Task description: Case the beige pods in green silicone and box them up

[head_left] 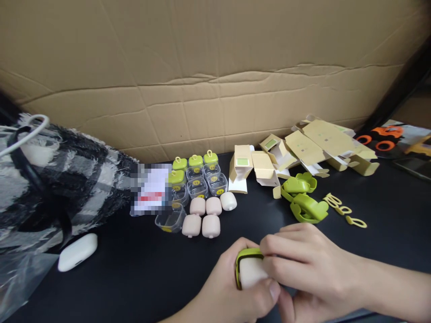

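Far left, a black-and-white plaid cloth (97,157) is piled on the black table (131,264), a white cable (35,130) lying over it. A clear plastic bag (20,282) occupies the near left corner; a glossy white case (78,252) lies closed to its right.

Left of centre, clear containers (170,220) with yellow stickers stand grouped. Several bear green lids (210,157) with ring loops; contents cannot be made out. Just nearer lie four pale pink cases (211,225) and one white rounded case (228,201), all closed.

Near centre, the left hand (224,289) grasps a green case (238,269), its fingers wrapped around it; a pale insert (251,271) sits inside the rim. The right hand (313,264) has its fingers bent against the case's right side; whether they grip or press cannot be told.

Beyond, an upright carton (241,163) and opened cartons (323,139) extend right. Lime-green shells (305,197) lie in front, with yellow rings (344,210) just right. Far right: an orange toy vehicle (384,134).
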`<state>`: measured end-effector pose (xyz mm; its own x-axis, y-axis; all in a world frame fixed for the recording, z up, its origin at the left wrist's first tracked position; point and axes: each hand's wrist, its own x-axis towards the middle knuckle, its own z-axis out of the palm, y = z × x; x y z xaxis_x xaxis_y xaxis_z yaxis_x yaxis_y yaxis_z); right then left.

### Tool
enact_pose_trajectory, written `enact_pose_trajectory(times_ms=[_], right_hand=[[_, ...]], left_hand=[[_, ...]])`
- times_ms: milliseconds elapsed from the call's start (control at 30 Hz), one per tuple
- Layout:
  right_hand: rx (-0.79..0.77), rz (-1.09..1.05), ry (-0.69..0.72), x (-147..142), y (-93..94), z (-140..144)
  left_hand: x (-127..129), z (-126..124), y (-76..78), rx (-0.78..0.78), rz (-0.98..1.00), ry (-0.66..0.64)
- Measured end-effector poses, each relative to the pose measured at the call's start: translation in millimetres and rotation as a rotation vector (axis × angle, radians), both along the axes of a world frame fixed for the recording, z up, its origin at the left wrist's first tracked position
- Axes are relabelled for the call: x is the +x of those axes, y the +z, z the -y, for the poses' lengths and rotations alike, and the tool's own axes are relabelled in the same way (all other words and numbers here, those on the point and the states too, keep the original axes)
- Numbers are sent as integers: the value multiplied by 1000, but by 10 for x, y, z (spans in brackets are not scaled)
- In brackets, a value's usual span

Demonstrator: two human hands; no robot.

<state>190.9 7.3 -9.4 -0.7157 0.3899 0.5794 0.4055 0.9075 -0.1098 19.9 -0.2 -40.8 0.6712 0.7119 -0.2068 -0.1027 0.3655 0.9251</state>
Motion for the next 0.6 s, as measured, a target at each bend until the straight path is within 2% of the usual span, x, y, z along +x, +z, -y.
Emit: enact_pose_trajectory(times_ms=[200,333,600], right_hand=[[-99,-71,6,26,-36,-21],[-106,-77,18,51,-47,-37],[-138,8,14,75,-23,-55]], left_hand=[[-17,15,-20,8,16,37],[-2,29,-7,38,69,82],[-10,31,17,-42,114,115]])
